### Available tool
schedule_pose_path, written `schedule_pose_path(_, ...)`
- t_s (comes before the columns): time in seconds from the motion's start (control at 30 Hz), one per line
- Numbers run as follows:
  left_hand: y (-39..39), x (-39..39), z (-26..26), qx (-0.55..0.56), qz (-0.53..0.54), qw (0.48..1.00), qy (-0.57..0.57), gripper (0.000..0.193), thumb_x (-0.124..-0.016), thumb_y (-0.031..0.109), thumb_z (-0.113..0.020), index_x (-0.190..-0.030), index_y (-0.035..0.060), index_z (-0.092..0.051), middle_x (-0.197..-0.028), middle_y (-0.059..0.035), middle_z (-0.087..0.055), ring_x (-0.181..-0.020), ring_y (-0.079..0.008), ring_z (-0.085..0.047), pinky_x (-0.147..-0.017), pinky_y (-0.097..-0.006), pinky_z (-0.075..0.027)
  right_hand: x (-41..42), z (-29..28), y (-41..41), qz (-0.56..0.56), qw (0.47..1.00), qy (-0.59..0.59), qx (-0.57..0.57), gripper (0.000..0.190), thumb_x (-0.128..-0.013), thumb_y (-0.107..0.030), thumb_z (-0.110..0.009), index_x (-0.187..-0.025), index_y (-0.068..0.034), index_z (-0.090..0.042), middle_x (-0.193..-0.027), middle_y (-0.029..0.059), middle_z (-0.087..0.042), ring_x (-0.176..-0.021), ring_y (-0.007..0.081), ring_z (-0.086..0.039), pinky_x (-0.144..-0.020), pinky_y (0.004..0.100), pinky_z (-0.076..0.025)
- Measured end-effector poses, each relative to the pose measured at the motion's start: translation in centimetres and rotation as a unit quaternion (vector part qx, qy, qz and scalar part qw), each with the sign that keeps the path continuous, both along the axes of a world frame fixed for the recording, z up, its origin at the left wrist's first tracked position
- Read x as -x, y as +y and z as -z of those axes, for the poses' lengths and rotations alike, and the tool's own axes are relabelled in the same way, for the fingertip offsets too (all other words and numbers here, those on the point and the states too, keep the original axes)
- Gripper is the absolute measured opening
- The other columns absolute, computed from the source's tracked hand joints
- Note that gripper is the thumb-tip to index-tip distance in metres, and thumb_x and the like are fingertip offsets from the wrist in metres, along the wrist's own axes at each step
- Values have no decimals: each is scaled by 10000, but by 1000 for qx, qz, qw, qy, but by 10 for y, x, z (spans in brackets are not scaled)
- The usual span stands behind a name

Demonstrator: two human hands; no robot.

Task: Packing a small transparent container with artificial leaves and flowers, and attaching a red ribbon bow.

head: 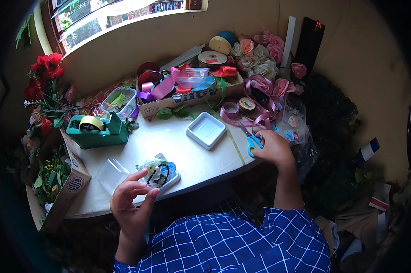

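My left hand (133, 201) hovers at the table's near edge with thumb and fingers apart, and I see nothing between them. Just beyond its fingertips, a small white tray (175, 177) carries a white artificial flower (153, 166), a black beaded bracelet (167, 170) and a blue round piece (171, 167). Over at the right, my right hand (275, 148) has its thumb and fingers about the blue handles of a pair of scissors (251, 140). The scissors' blades point away from me, towards the pink ribbon (226, 117). A square white plastic tray (206, 129) sits mid-table.
A clear plastic container (111, 175) lies beside my left hand. Further left stand a green tape dispenser (98, 136) and a carton of greenery (74, 187). Behind are a clear tub (120, 102), a cardboard box (191, 100) of ribbons and artificial roses (260, 61). Clear plastic bags (302, 136) hang at the right edge.
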State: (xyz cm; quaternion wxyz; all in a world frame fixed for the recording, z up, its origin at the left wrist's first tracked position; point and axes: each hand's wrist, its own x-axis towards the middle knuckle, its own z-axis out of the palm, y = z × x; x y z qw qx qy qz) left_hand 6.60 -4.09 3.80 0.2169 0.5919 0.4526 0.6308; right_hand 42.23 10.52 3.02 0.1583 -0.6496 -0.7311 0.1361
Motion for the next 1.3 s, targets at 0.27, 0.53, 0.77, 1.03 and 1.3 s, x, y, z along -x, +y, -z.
schedule_pose_path(0.27, 12, -6, -1, 83, 71, 994, -7, 294, -779, -76, -745, -1027, 7, -612, -1213, -256, -625, -859, -159, -710, -770, -249, -567, -2, -21, -27, -22, 983, 182, 9, 432, -612, -193, -775, -1010, -54, -675, -818, 48, -657, -614, 157, -596, -590, 297, -465)
schedule_pose_path(0.53, 33, -26, -11, 141, 184, 972, 41, 288, -792, -44, -738, -1041, 40, -620, -1272, -185, -621, -888, -177, -724, -769, -259, -577, 27, -44, -46, -255, 872, 353, 222, 633, -553, -221, -908, -1071, -55, -584, -953, 21, -539, -888, 86, -539, -750, 237, -429)
schedule_pose_path(0.77, 34, -34, -16, 139, 203, 964, 100, 281, -779, -61, -737, -1016, 36, -622, -1272, -169, -626, -897, -193, -724, -770, -277, -591, 48, -45, -42, -305, 879, 267, 251, 622, -538, -341, -913, -1013, -52, -634, -770, 8, -577, -626, 77, -535, -528, 238, -362)
schedule_pose_path(1.03, 33, -37, -12, 152, 208, 957, 135, 272, -785, -51, -735, -1017, 40, -626, -1254, -149, -638, -871, -189, -725, -748, -281, -593, 52, -56, -38, -337, 867, 217, 297, 494, -630, -124, -884, -1039, 3, -636, -816, 29, -636, -706, 80, -603, -626, 216, -459)
schedule_pose_path(1.3, 34, -38, -11, 159, 207, 954, 146, 260, -792, -42, -735, -1013, 43, -627, -1247, -139, -642, -869, -177, -724, -733, -273, -590, 52, -47, -40, -292, 868, 258, 309, 462, -625, -259, -881, -965, -44, -654, -705, 40, -642, -664, 98, -624, -575, 259, -446)
